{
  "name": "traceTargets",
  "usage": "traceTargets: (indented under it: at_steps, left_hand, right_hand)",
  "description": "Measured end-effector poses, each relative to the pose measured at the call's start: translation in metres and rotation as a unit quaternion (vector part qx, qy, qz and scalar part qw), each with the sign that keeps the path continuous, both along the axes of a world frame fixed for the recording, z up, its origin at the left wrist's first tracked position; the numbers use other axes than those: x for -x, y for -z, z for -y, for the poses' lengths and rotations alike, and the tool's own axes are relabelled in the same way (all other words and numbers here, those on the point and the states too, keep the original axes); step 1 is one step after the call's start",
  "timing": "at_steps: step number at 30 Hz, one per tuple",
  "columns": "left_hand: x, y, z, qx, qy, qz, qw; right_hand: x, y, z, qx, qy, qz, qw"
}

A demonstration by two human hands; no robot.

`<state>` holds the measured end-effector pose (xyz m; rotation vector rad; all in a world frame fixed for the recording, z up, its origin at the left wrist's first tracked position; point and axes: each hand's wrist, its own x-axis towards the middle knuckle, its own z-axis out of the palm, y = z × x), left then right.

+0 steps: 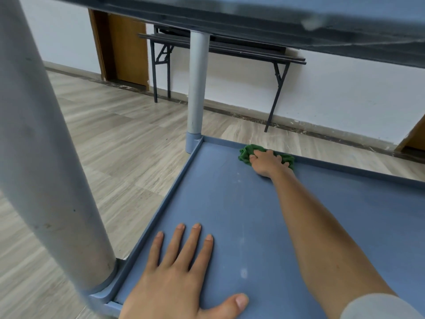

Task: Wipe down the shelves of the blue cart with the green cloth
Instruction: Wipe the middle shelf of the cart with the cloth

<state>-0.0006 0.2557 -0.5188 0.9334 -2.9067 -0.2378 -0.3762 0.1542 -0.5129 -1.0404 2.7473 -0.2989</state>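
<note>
The view is low, under the upper shelf (299, 24) of the cart and onto its lower shelf (230, 203); places here are given from the far post (198, 88) at that shelf's back left corner.

Far to the left of the far post and much nearer the camera stands the near post (46, 157). Just left of the far post's line and well toward the camera, the left hand (177, 279) lies flat on the shelf, fingers straight and spread, holding nothing; it looks like a brace. Right of the far post, along the back rim, the cloth (245, 154) is bunched against the rim. The right hand (268, 163) sits on top of it, fingers curled over the wad and pressing it down, arm stretched out.

As a judgement, the wiping of this shelf is under way and not finished. The cloth is at the back edge, and pale smudges (243, 271) show on the surface well nearer the camera than the far post, so the middle and front look unwiped. Only the upper shelf's underside shows, so whether its top is done cannot be told.
</note>
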Motion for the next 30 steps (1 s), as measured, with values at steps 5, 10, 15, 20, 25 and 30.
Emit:
traceTargets:
  at_steps: [5,10,15,20,25,30]
  left_hand:
    - [0.001,0.001,0.000,-0.027,-0.026,-0.014,0.999]
    - [-0.002,0.012,0.001,-0.026,-0.048,-0.052,0.997]
    - [-0.007,0.013,-0.001,-0.033,-0.029,-0.082,0.996]
    - [-0.015,0.010,-0.001,-0.034,-0.017,-0.127,0.991]
    - [-0.015,0.012,-0.002,-0.043,-0.016,-0.138,0.989]
    - [-0.012,0.015,-0.001,-0.043,-0.003,-0.115,0.992]
  right_hand:
    - [-0.008,0.003,-0.014,-0.013,-0.024,-0.013,1.000]
    - [-0.059,0.003,-0.062,0.000,-0.055,-0.030,0.998]
    - [-0.147,0.012,-0.148,0.009,-0.079,-0.045,0.996]
    - [-0.247,0.012,-0.246,0.007,-0.100,-0.066,0.993]
    - [-0.294,-0.004,-0.278,0.000,-0.083,-0.074,0.994]
    - [-0.258,0.004,-0.244,0.000,-0.101,-0.043,0.994]
